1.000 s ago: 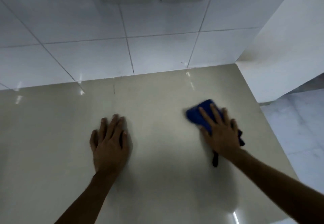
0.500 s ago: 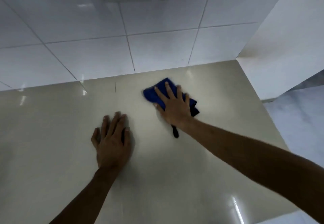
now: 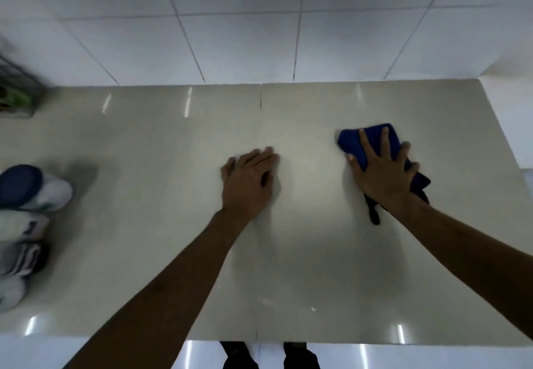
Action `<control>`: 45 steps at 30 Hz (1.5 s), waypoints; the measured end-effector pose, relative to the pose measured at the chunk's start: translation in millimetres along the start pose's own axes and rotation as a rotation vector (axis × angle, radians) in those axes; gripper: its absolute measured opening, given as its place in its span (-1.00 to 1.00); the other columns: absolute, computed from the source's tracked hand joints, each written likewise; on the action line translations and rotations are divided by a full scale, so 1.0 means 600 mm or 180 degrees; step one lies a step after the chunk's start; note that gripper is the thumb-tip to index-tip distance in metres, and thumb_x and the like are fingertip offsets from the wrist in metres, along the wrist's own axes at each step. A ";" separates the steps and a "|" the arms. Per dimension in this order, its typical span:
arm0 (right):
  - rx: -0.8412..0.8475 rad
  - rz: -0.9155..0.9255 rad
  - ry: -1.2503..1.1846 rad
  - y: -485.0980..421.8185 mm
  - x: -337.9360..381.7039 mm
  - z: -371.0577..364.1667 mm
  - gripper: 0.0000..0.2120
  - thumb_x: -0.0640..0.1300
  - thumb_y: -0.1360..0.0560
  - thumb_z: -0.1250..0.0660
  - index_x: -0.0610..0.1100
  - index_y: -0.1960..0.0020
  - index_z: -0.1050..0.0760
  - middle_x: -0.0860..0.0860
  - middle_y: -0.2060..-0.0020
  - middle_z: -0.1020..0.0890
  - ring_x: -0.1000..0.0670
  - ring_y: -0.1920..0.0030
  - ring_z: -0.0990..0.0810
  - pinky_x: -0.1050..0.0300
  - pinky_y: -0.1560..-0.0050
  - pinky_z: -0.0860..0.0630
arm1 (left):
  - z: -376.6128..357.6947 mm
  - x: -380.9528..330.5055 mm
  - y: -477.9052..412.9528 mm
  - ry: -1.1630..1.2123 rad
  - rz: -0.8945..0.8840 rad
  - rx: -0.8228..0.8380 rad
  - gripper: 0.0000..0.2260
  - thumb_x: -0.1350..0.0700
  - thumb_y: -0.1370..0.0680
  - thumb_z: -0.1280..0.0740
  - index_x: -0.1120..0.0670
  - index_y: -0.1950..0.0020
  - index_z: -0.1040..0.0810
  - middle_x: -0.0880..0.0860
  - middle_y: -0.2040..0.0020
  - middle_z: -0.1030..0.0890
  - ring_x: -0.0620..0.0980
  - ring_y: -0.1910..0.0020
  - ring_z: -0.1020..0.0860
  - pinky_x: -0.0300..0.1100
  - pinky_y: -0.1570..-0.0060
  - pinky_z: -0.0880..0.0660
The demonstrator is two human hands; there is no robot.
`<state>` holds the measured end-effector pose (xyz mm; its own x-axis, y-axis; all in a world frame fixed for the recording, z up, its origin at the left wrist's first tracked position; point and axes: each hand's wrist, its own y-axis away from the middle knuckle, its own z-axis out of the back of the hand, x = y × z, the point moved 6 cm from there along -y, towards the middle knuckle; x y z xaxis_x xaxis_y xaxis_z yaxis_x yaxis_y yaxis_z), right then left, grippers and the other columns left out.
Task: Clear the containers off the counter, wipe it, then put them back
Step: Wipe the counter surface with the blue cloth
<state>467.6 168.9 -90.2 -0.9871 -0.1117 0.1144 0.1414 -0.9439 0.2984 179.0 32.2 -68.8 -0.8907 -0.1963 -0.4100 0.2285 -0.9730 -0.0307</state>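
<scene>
A glossy beige counter [image 3: 161,184] fills the view. My right hand [image 3: 382,171] lies flat with fingers spread on a folded blue cloth [image 3: 350,142], pressing it onto the right part of the counter. A dark tail of the cloth sticks out under my wrist. My left hand [image 3: 248,184] rests palm down on the bare counter near the middle and holds nothing. Several containers stand blurred at the left edge: a white bottle with a blue cap [image 3: 31,188], a white one [image 3: 23,226] and a striped one [image 3: 23,257] below it.
A dark rack with green items [image 3: 17,91] sits at the back left corner. White wall tiles [image 3: 236,37] rise behind the counter. A white side wall [image 3: 510,114] bounds it on the right. The front edge runs along the bottom, with my feet [image 3: 271,355] below.
The view has pulled back and swung left, bringing the containers into sight. My right hand has slid the blue cloth from the back middle of the counter to the right. The left hand stays planted.
</scene>
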 end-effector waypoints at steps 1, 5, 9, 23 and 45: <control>0.0012 0.0060 -0.0034 0.006 0.036 -0.005 -0.34 0.46 -0.60 0.16 0.37 -0.61 0.31 0.05 -0.69 0.24 -0.42 -0.63 0.16 -0.60 -0.48 0.00 | 0.008 0.010 0.003 0.0042 -0.0029 0.0074 -0.58 0.03 -0.64 -0.31 -0.19 -0.50 -0.59 -0.22 -0.58 -0.50 -0.08 -0.59 -0.43 0.15 -0.56 -0.25; 0.0017 0.0955 0.0241 0.112 0.195 -0.049 -0.36 0.39 -0.65 0.12 0.30 -0.65 0.27 0.00 -0.70 0.22 -0.43 -0.63 0.12 -0.59 -0.47 -0.04 | 0.057 0.069 0.046 0.0612 0.0203 -0.0133 -0.74 0.17 -0.62 -0.41 0.03 -0.27 -0.76 0.00 -0.28 -0.75 0.07 -0.28 -0.70 -0.14 -0.39 -0.54; 0.0237 0.1813 0.0432 0.302 0.270 -0.108 -0.31 0.37 -0.65 -0.02 0.26 -0.67 0.19 -0.02 -0.71 0.14 -0.40 -0.65 0.06 -0.55 -0.46 -0.13 | 0.101 0.131 0.142 0.0529 0.0380 -0.0669 -0.84 0.27 -0.55 -0.53 0.13 -0.10 -0.79 0.08 -0.05 -0.79 0.08 -0.03 -0.73 -0.36 -0.22 -0.45; 0.0042 0.1041 0.0477 0.211 0.260 -0.075 -0.22 0.48 -0.55 0.09 0.20 -0.69 0.08 -0.16 -0.69 -0.05 -0.38 -0.63 -0.07 -0.44 -0.49 -0.26 | 0.129 0.274 0.285 0.0245 0.0157 -0.1072 -0.77 0.07 -0.70 -0.40 -0.04 -0.34 -0.72 -0.13 -0.49 -0.61 -0.04 -0.57 -0.48 -0.07 -0.49 -0.38; 0.0001 0.1226 0.0403 0.299 0.414 -0.115 -0.26 0.31 -0.62 -0.02 0.01 -0.70 -0.04 -0.04 -0.71 0.00 -0.32 -0.67 -0.01 -0.44 -0.48 -0.27 | 0.182 0.392 0.306 0.0290 0.0329 -0.1170 -0.79 0.03 -0.74 -0.32 0.04 -0.18 -0.74 -0.03 -0.16 -0.69 0.07 -0.23 -0.61 0.08 -0.21 -0.48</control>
<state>242.7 -49.6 -74.0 -0.8634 -0.4945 0.1003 0.5026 -0.8255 0.2569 -31.6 -206.1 -71.5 -0.8208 -0.2635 -0.5067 0.4555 -0.8372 -0.3026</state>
